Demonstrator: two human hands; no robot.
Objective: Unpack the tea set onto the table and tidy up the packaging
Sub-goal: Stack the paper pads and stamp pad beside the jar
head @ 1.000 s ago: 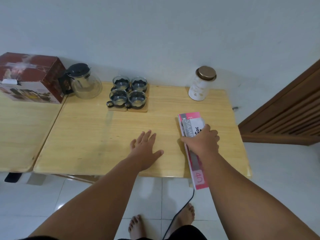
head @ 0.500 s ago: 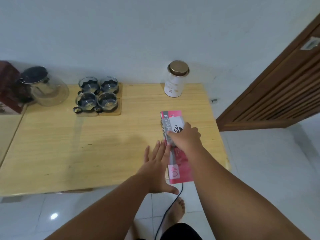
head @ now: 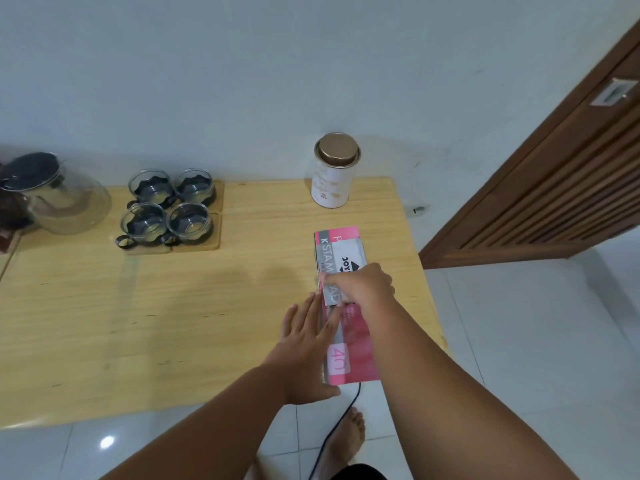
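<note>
The flattened pink and grey carton (head: 341,299) lies along the right part of the wooden table (head: 173,306), its near end jutting past the table's edge at 6 o'clock. It looks like thin card: light, stiff along its length but easily creased, and probably slick on its printed face, so the long edges near the middle are the sensible place to pinch it. The right hand (head: 363,285) is curled over the carton's middle, fingers closed on its left edge, pressing it down. The left hand (head: 308,344) is spread flat and grips nothing, fingertips touching the carton's left side at 9 o'clock of it. At 10 o'clock sit four glass cups (head: 169,206) on wooden coasters, with the glass teapot (head: 59,195) beyond them, and a white tin (head: 334,171) stands at 12 o'clock. Compared with a second ago, the left hand has slid from the bare tabletop across to the carton, and the view has swung right.
</note>
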